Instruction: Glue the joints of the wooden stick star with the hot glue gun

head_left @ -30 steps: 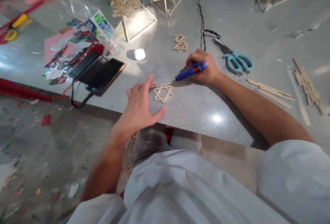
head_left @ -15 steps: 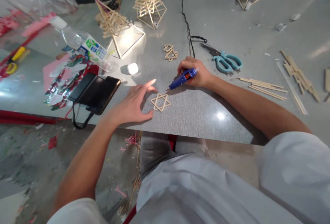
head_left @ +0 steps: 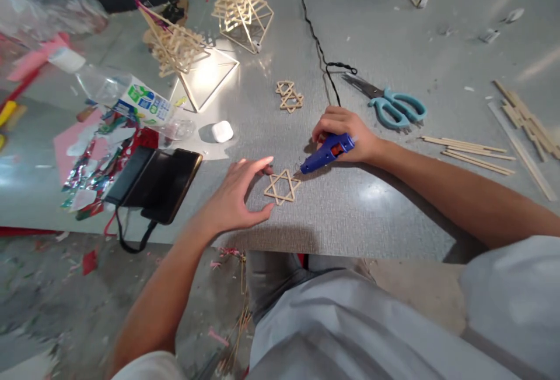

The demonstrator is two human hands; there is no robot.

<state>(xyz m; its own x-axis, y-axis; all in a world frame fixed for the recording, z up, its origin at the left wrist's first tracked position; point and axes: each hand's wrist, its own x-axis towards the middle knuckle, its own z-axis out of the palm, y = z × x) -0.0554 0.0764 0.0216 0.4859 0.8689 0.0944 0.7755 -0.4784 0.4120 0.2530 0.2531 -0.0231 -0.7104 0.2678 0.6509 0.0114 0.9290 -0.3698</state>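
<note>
A dark phone and white case sit near a bottle.

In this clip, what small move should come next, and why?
Probably steady the wooden star with the left hand: it curves around one side, and the right hand points the blue glue gun at the opposite corner.

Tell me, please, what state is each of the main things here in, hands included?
Left hand: open, thumb and fingers spread beside the larger star.
Right hand: closed around the glue gun.
Blue glue gun: held, tip close to the star; contact unclear.
Larger star: lying flat.
Scissors: lying down, blades closed or nearly so.
Bottle: capped.
Phone: screen dark.
Thin sticks: lying loose.
</note>
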